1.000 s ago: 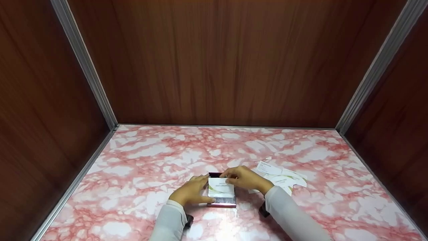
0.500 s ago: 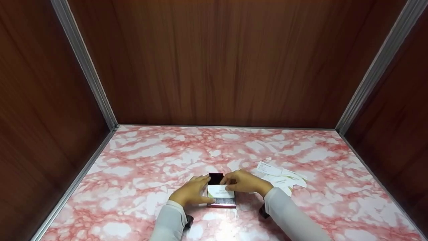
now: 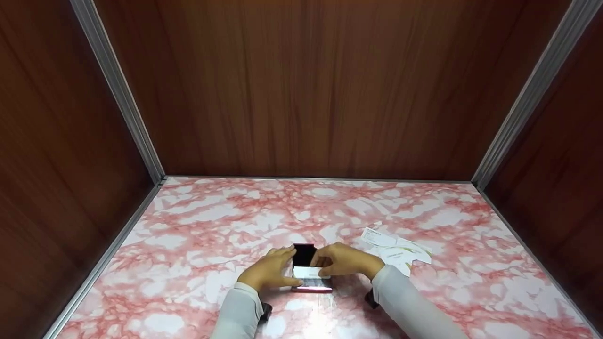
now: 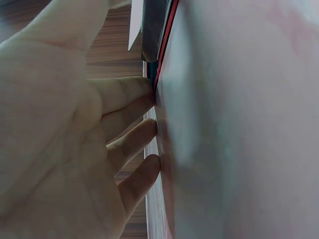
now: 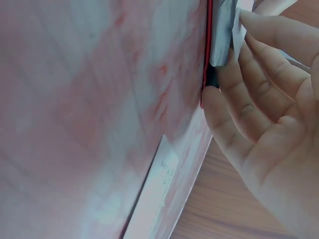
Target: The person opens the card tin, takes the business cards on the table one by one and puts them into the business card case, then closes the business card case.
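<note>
Looks roughly midway, at a guess. Nearest in the head view, two pale sleeves (image 3: 238,308) can be seen, then the left hand (image 3: 268,270), by which the case (image 3: 301,255) is steadied: its near left corner is touched by the thumb and its left side by fairly straight fingers, nothing tightly clamped. The case sits flat on the tabletop (image 3: 212,245), between the hands, with its dark inside left uncovered, so that much is done.

The card (image 3: 304,271) is pinched between the thumb and fingers of the right hand (image 3: 346,260). It's held tilted over the case and isn't laid flat yet, so that bit seems to be left. Whether its lower edge is touching the case can't be told.

Farther off to the right, the loose cards (image 3: 398,255) are left overlapping on the tabletop, touched by neither of the hands, so those look not dealt with.

Count, near to far: two sleeves, two hands, one case, one card in the pinch (a thin stack can't be ruled out), at least three loose cards (partly covered, so no exact number), one back wall (image 3: 306,94).
</note>
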Motion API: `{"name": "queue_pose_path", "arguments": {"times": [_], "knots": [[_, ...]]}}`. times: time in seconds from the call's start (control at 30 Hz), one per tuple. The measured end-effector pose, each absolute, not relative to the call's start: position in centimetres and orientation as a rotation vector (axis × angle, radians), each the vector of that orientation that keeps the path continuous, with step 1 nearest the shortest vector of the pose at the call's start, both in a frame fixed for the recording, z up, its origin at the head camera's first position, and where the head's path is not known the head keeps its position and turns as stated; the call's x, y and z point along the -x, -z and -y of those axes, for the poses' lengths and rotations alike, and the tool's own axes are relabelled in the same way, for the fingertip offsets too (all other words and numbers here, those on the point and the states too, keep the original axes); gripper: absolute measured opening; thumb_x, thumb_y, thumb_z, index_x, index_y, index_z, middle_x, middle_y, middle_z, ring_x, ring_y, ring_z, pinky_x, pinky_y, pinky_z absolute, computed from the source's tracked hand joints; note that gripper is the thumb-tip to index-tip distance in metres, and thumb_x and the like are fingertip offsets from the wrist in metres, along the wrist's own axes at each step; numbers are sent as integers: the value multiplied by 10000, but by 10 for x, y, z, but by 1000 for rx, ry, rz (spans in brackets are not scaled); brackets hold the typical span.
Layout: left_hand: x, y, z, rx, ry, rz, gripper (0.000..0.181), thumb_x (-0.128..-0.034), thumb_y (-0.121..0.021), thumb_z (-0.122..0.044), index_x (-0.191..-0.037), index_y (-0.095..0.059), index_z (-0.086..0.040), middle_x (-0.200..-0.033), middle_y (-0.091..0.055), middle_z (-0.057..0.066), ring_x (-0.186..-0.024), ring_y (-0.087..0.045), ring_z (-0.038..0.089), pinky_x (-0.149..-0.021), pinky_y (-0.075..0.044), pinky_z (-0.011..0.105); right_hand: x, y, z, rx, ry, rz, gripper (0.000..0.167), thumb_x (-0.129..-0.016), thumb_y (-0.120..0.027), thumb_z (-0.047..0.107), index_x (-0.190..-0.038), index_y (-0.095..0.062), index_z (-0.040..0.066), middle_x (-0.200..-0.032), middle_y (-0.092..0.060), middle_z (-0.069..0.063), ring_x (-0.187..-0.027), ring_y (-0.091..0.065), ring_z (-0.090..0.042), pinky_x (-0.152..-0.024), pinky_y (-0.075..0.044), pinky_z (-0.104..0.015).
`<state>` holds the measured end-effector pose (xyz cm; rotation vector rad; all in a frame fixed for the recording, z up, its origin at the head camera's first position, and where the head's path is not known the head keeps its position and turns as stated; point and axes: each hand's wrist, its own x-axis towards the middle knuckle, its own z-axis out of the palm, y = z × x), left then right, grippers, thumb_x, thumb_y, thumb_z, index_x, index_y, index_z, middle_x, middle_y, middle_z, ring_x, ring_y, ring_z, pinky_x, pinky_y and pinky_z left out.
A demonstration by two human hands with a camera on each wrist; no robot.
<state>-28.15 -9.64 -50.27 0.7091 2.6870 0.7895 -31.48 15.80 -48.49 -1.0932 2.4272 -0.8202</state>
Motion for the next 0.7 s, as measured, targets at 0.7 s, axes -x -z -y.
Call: {"name": "queue_pose_path", "arguments": {"times": [0.7], "knots": [[283, 503, 97, -764, -728, -2718, 917, -863, -737, -529, -1552, -362, -54, -1611, -322, 90, -1463, -279, 344, -1168, -276, 518, 311, 482, -160, 1138, 663, -2482, 259, -893, -731, 38, -1143, -712, 101, -1006, -670, -20, -911, -627, -150, -806, -528, -282]]}}
